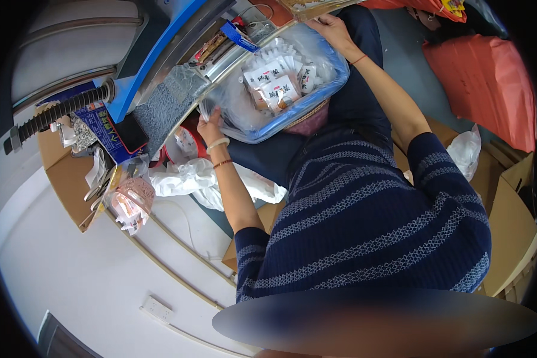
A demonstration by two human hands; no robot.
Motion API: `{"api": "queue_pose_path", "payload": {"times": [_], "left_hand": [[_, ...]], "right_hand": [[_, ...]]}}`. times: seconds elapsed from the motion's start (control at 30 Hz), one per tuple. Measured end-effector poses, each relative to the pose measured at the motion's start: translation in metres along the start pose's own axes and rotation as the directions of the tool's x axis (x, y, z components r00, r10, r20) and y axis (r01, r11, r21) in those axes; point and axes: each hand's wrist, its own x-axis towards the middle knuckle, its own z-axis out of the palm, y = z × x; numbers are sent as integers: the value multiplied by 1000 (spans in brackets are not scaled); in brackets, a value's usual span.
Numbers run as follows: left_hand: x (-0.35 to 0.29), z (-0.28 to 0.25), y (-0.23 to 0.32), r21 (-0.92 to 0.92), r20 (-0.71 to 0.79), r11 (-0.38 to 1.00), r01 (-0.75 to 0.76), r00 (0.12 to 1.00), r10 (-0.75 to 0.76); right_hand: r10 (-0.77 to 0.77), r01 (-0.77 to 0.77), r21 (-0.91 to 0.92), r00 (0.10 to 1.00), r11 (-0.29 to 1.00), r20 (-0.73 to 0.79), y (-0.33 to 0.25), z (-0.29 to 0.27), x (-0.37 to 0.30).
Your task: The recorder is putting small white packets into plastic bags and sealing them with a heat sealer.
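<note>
On my lap sits a blue-rimmed basket lined with a clear plastic bag. Several small white printed sachets lie inside it. My left hand, with a pale bangle at the wrist, is closed on a gathered edge of the clear bag at the basket's left end. At the far right corner my right hand has its fingers curled by the rim, next to the table edge. What those fingers grip is hidden.
A machine with a blue frame and a threaded rod stands far left. On its table are a blue packet and a dark phone. White plastic bags lie left, a red bag right, cardboard boxes behind.
</note>
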Motion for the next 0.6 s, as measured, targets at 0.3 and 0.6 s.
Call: {"api": "queue_pose_path", "payload": {"times": [0.3,0.6], "left_hand": [[-116,-82,102,-124,-155,963,-238,964,218],[-130,-144,67,963,103,231,-137,983,155]], "right_hand": [[80,-80,1,993,997,88,-110,-90,-47],[-70,290,-818,953,496,296,-103,-161,-67]]}}
